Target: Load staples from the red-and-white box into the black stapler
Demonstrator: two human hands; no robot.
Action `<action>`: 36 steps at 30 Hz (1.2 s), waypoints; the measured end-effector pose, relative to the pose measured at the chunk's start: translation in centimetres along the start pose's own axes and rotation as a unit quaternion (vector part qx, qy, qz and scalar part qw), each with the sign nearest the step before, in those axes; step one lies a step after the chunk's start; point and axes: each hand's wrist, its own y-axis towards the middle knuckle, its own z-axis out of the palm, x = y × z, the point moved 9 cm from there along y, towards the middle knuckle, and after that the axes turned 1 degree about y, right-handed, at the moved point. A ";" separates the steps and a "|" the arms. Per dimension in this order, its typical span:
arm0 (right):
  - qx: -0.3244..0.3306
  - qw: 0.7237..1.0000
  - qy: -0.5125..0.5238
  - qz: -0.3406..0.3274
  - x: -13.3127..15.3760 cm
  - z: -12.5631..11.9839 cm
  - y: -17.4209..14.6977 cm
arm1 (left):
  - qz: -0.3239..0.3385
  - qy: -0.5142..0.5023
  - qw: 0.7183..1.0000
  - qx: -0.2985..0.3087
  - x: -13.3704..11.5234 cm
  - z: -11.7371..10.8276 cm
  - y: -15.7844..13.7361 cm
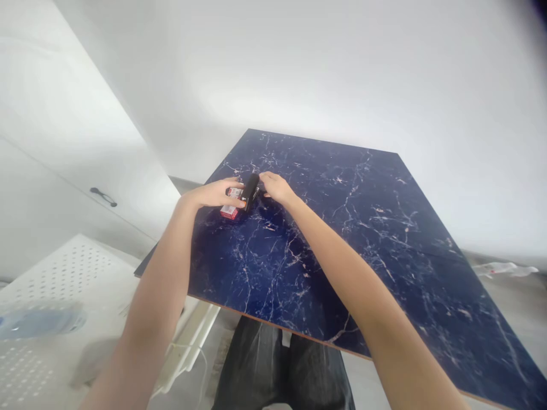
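Head view, single frame.

Table (pixel 342 239): dark blue slab with white marble veining, seen cornerwise, far corner toward a plain white wall.

Black device (pixel 250 191): small, elongated, dark casing, lying on the table toward its far left part. It sits directly between the two hands, long axis running away from the wearer. Its kind cannot be told at this size.

Red and white box (pixel 231 209): small carton on the table, touching or just beside the near left side of the black device, partly under the left hand's fingers.

Left hand (pixel 217 193): arm stretched forward, fingers curled over the box and against the left side of the black device. Whether it grips firmly or only rests there cannot be told.

Right hand (pixel 276 187): arm stretched forward from lower right, fingers bent and touching the right side of the black device. A full clasp is not visible.

Surroundings: white perforated surface (pixel 51 296) at lower left, well apart from the hands; a white cabinet face with a dark handle (pixel 103 196) at left; dark trousers (pixel 273 370) below the table's near edge.
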 end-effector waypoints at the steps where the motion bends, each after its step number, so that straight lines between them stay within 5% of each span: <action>1: 0.014 1.000 0.023 -0.012 -0.2 0.3 0.2 | 0.001 0.009 1.000 0.001 -0.1 0.2 0.1; 5: 0.048 0.996 0.068 -0.041 -0.7 1.2 1.0 | -0.030 0.024 0.999 0.001 0.3 0.2 0.1; 10: 0.031 0.998 -0.009 -0.052 -1.1 -0.5 2.1 | -0.010 0.022 1.000 0.014 -0.3 0.8 0.1; 22: -0.019 0.992 -0.099 -0.082 -2.6 -3.6 1.6 | 0.025 0.080 0.987 -0.135 -1.8 -1.0 0.6; 27: 0.088 0.935 -0.258 -0.226 0.6 -1.2 -0.8 | 0.002 0.048 0.989 -0.143 -0.9 -1.4 0.3; 31: 0.115 0.891 -0.358 -0.253 2.0 -1.4 -0.7 | -0.014 0.017 0.992 -0.127 -0.9 -1.3 -0.1; 36: 0.049 0.937 -0.257 -0.231 2.6 -5.3 0.4 | -0.021 0.011 0.993 -0.112 -1.1 -1.4 -0.3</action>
